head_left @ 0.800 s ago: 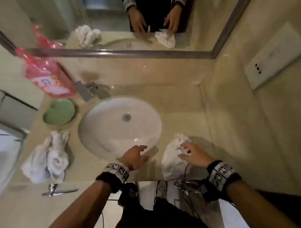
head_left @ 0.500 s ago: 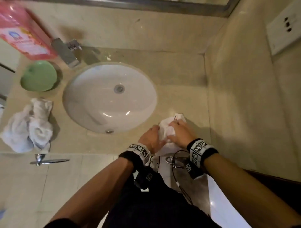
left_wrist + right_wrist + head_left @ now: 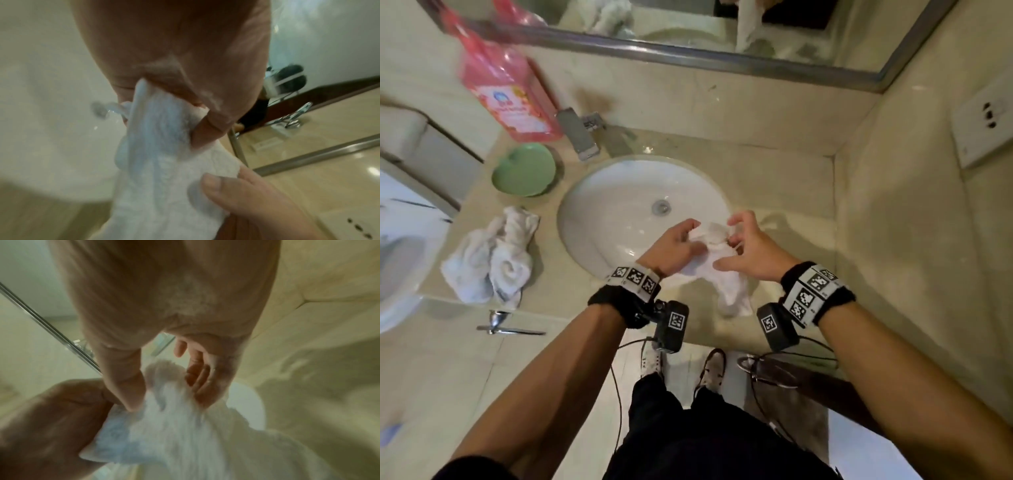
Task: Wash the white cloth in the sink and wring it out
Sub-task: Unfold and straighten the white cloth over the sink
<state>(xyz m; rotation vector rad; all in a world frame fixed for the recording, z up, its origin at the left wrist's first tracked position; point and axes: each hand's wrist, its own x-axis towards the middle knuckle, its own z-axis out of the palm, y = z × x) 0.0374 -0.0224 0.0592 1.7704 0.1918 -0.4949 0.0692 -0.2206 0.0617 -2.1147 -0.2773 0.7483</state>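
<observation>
**Task Status: Cloth Lifted to Basin Edge, Washing Not Started**

Held between both hands over the near rim of the sink [image 3: 599, 192]: white cloth [image 3: 717, 274], upper part bunched, lower part hanging down past the counter edge. Left hand [image 3: 671, 248]: fingers curled round the bunched upper edge, confirmed in the left wrist view [image 3: 164, 138]. Right hand [image 3: 746, 251]: thumb and some fingers pinching the cloth, remaining fingers spread and lifted clear.

Basin: no running water visible, no standing water. Faucet [image 3: 578, 137] at the far left rim, lever state not readable. Cloth wetness: cannot tell.

Judged complete: pickup and carry to the sink only. Judged outstanding: wetting, any soaping from the pink detergent bottle [image 3: 506, 89], scrubbing, rinsing, wringing.

Also present on the counter [image 3: 774, 178]: green dish [image 3: 524, 171] and a separate crumpled white towel [image 3: 489, 260], both left of the basin, well apart from the hands.
</observation>
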